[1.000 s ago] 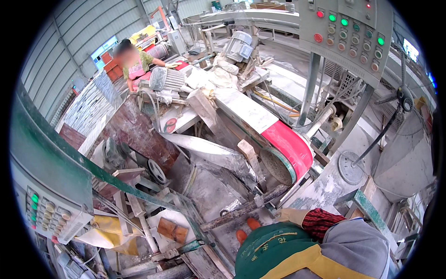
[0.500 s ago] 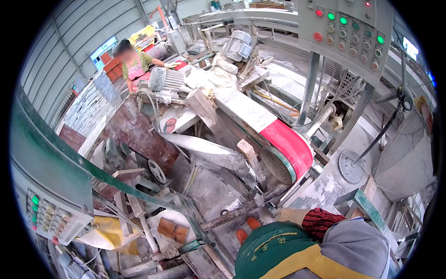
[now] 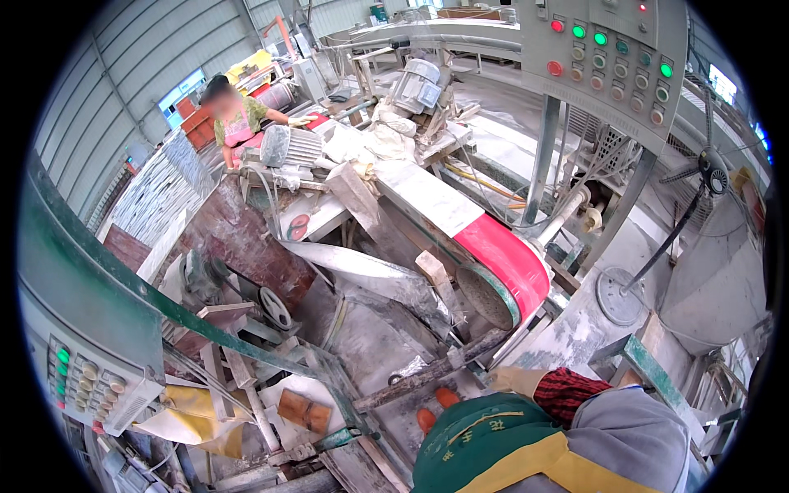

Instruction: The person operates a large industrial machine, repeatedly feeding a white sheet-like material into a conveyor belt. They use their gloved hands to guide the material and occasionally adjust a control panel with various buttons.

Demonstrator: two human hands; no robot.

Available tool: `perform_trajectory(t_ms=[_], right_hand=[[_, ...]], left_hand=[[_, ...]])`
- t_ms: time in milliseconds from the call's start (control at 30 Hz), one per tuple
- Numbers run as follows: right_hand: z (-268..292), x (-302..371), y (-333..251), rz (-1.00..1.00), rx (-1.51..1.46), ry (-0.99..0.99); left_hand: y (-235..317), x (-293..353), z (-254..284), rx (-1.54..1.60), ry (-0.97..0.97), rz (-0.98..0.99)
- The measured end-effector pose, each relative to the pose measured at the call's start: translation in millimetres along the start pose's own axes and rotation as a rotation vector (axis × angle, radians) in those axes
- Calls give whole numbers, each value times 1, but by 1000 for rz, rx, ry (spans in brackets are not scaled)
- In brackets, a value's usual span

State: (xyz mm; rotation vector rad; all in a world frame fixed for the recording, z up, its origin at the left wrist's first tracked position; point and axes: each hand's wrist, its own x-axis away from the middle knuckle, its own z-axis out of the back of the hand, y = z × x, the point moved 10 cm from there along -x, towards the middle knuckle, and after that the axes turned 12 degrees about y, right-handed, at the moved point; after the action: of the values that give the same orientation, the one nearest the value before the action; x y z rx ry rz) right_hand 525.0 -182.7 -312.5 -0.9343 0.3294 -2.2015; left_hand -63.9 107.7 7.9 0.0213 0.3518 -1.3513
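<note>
My right hand [image 3: 516,381], in a pale work glove with a red-and-black cuff, rests in front of my green apron [image 3: 468,435]. Its fingers are partly hidden, and I see nothing held in it. My left hand is out of view. Just beyond the glove is the near end of a red conveyor belt [image 3: 505,263], curving down over its roller. A long white slab [image 3: 427,197] lies flat on the belt, stopping short of the rounded end. At the far end a co-worker [image 3: 238,119] reaches a gloved hand [image 3: 302,121] to the belt.
A control panel [image 3: 608,70] with lit buttons hangs at upper right, another control box [image 3: 90,370] at lower left. Motors [image 3: 417,85] flank the belt. A green rail [image 3: 205,324] crosses the left side. A fan [image 3: 713,172] stands right; a wooden beam [image 3: 431,370] lies before my feet.
The whole view has shifted slightly. My right hand and the slab keep about the same places, and the co-worker's hand still reaches to the far end of the belt.
</note>
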Motion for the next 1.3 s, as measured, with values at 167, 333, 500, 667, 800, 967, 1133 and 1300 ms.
perform_trajectory(t_ms=[167,333,500,667,800,967,1133,1300], right_hand=[[1,11,2,-56,57,-2],[37,35,-29,-47,38,-41],[35,31,-31,-33,31,0],[6,10,-21,-14,-32,-9],[13,18,-19,-49,-39,-16],[35,36,-34,-82,-55,-37],[33,35,-38,-56,-35,-42],[12,21,-29,-39,41,-68]], left_hand=[[-24,1,-24,33,-54,-49],[-38,-5,-35,-82,414,-104],[-28,-2,-33,-362,675,-208],[-20,15,-17,-249,689,-143],[-7,24,-7,-209,682,-125],[-4,25,-2,-187,660,-116],[-1,27,-3,-165,639,-109],[2,27,-3,-141,606,-106]])
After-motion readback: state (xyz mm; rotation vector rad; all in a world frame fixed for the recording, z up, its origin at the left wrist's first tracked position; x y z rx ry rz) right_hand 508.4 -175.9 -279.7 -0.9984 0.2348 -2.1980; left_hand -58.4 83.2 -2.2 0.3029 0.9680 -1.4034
